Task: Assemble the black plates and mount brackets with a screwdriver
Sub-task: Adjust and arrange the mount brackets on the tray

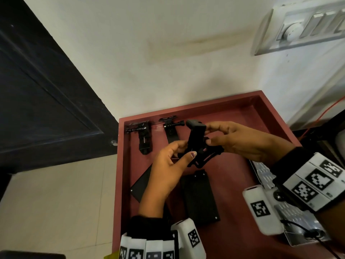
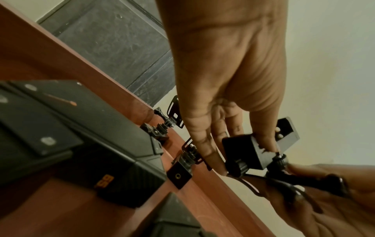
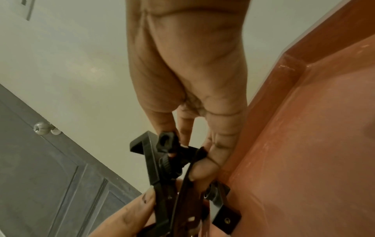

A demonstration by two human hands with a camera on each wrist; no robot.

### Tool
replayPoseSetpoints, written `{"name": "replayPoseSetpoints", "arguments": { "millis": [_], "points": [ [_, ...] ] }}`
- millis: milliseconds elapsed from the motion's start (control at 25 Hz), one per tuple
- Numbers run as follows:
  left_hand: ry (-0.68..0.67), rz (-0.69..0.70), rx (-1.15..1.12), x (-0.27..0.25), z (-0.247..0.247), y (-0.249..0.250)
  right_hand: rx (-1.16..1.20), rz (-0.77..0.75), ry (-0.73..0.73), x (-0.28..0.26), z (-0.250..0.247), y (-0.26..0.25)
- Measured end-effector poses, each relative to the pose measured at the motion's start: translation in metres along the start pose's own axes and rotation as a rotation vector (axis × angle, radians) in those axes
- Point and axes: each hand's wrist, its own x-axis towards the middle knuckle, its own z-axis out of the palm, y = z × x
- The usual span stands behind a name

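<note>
Home room, dark panelled door [image 1: 43,101], wall switch plate [image 1: 306,25], tiled floor [image 1: 56,208]

Landmark: tray [image 1: 265,116]. Two mount brackets [image 1: 142,136] [image 1: 170,130] lay side by side in tray at its far-left corner. Two plates [image 1: 141,185] [image 1: 200,198] lay flat in tray, nearer than brackets. Third bracket [image 1: 196,141] was held above tray's middle, left hand [image 1: 169,171] on its left, right hand [image 1: 240,141] on its right.

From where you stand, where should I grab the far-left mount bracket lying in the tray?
Take the far-left mount bracket by its long flat body, from above, with the grip across its narrow sides. It lies flat on the tray, and its thumbscrew sticks out sideways at the far end, so stay nearer the near end.
</note>
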Motion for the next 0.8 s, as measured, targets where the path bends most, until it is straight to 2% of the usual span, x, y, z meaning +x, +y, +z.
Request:
{"name": "replayPoseSetpoints", "arguments": {
  "millis": [120,240,320,440,520,640,800],
  "points": [
    [0.1,0.043,0.005,0.0,0.002,0.001,0.063,-0.042,0.096,0.0,0.005,0.002],
    [0.137,0.047,-0.024,-0.001,0.007,0.003,0.019,-0.116,0.079,-0.006,0.011,0.003],
    [0.138,0.037,-0.039,-0.001,0.008,0.003,-0.181,-0.155,0.126,-0.009,0.014,0.004],
    [0.153,0.002,-0.052,0.001,0.01,0.001,-0.586,-0.208,0.336,-0.006,0.021,0.007],
    [0.143,0.0,-0.036,0.001,0.012,0.001,-0.671,-0.297,0.467,-0.004,0.027,0.006],
    [0.09,-0.008,-0.031,0.0,0.013,0.003,-0.571,-0.331,0.473,-0.002,0.025,0.001],
    [0.043,-0.019,-0.081,-0.002,0.009,0.005,-0.091,-0.22,0.341,0.012,-0.003,0.003]
  ]
}}
